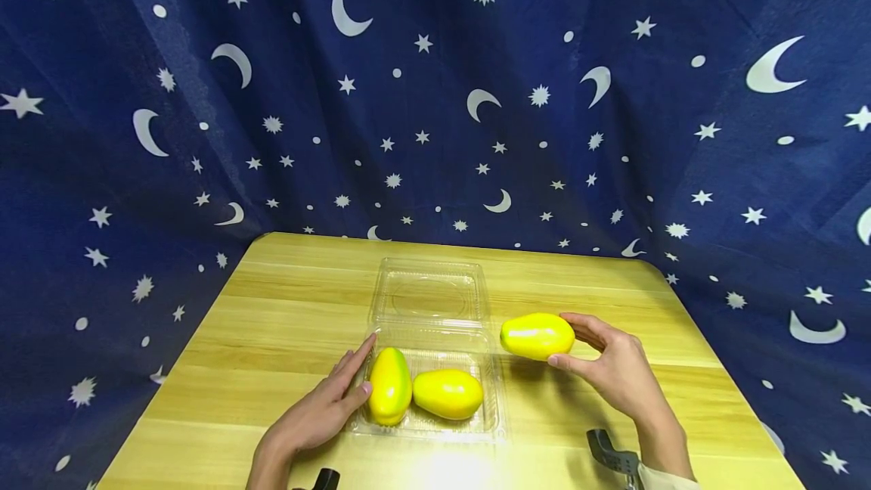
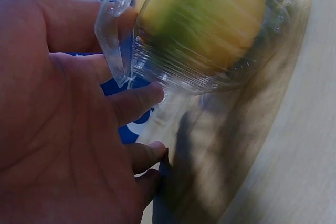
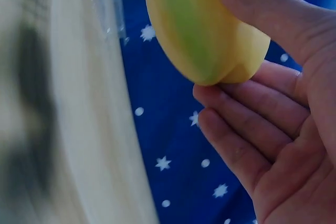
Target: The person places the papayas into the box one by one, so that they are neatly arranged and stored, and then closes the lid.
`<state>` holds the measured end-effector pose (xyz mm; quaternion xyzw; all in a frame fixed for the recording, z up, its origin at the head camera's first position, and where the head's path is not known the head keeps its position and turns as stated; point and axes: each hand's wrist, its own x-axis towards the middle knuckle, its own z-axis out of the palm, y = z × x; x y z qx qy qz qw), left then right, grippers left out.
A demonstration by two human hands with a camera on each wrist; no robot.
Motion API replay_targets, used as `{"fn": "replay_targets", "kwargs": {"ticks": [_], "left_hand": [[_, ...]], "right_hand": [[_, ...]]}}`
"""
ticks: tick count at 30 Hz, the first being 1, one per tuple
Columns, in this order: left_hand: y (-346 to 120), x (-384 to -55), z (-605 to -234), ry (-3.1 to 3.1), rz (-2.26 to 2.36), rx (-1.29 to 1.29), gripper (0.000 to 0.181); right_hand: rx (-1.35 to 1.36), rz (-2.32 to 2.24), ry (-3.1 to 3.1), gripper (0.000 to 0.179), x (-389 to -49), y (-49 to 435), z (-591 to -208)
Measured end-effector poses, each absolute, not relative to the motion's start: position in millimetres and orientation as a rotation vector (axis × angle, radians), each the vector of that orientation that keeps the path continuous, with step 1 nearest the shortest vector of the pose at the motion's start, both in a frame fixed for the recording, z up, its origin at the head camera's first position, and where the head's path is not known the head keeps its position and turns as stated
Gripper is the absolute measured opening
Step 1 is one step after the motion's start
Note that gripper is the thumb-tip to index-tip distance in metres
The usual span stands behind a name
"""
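My right hand (image 1: 622, 369) holds a yellow papaya (image 1: 537, 336) with a green streak in the air, right of a clear plastic clamshell container (image 1: 493, 429). Thumb and fingertips grip the fruit's rounded end in the right wrist view. Two more papayas lie in the container's base: one upright along its left side (image 1: 390, 392), the other crosswise to its right (image 1: 449, 394). At the left rim my left hand (image 1: 320, 410) pinches the container, its thumb over the edge by the left papaya and its fingers along the outside.
The container's lid (image 1: 429, 297) lies folded back flat behind the base. Beneath everything is a wooden table (image 1: 292, 308). A dark blue curtain (image 1: 435, 134) with moons and stars hangs behind the table and at its sides. Dark camera mounts (image 1: 612, 456) show near both wrists.
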<state>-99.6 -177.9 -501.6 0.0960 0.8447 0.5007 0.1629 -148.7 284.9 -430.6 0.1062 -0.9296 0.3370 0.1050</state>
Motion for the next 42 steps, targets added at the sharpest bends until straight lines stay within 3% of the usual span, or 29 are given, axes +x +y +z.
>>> {"fn": "replay_targets", "kwargs": {"ticks": [21,42], "left_hand": [[-177.7,-100.0,-501.5,2.412,1.439,0.27,0.069],[-177.2,-98.7,-500.3,2.425,1.43,0.279,0.069]], "right_hand": [[0.395,0.946,-2.677,0.069,-141.4,227.6,-409.2],[0.377,1.12,-2.741,0.062,-145.5,164.9,-444.9]]}}
